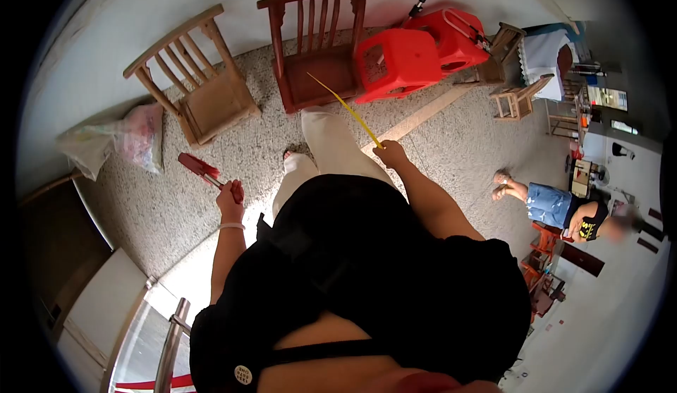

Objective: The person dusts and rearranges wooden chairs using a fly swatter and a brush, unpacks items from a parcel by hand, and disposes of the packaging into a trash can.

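Note:
My left hand (232, 200) is closed around the red grip of a flat red tool (198, 167). Its short shaft looks metallic, its head has a ragged edge, and its exact kind I cannot make out. Out to the other side, my right hand (392, 155) is closed on one end of a thin yellow stick (355, 117). The stick slants up and away, and its narrow tip overlaps the seat of a dark red wooden chair (319, 81) in this view. Whether the tip touches that seat I cannot tell.
A brown wooden chair (216, 104) and plastic bags (138, 139) line the wall at left. Red plastic stools (397, 62) stand beside the dark chair. A seated person (564, 210) is at right, and a metal rail (171, 347) rises at lower left.

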The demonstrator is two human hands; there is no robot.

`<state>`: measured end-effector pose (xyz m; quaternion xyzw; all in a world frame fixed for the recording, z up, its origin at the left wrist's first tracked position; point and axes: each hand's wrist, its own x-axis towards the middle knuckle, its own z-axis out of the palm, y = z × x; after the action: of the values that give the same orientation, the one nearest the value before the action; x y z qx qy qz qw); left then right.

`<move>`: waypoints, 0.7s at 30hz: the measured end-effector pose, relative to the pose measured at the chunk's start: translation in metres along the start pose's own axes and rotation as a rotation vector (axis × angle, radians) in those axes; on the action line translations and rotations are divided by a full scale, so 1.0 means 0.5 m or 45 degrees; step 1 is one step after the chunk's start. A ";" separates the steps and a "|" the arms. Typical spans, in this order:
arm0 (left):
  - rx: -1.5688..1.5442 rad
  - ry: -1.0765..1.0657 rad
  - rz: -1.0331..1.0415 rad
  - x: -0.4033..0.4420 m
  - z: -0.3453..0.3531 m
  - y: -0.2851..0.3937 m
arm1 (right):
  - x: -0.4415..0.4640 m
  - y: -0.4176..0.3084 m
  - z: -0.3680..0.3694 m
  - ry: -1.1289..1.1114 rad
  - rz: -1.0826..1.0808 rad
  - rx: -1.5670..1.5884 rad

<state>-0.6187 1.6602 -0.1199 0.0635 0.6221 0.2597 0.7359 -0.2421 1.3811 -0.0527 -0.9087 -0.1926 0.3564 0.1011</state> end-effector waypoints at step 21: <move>-0.084 -0.160 -0.071 -0.007 0.101 0.025 | 0.014 0.036 0.045 -0.098 0.341 0.755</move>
<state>-0.5748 1.6807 -0.1005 0.0380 0.5675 0.2549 0.7820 -0.2476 1.3687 -0.0791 -0.8428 0.0372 0.4412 0.3060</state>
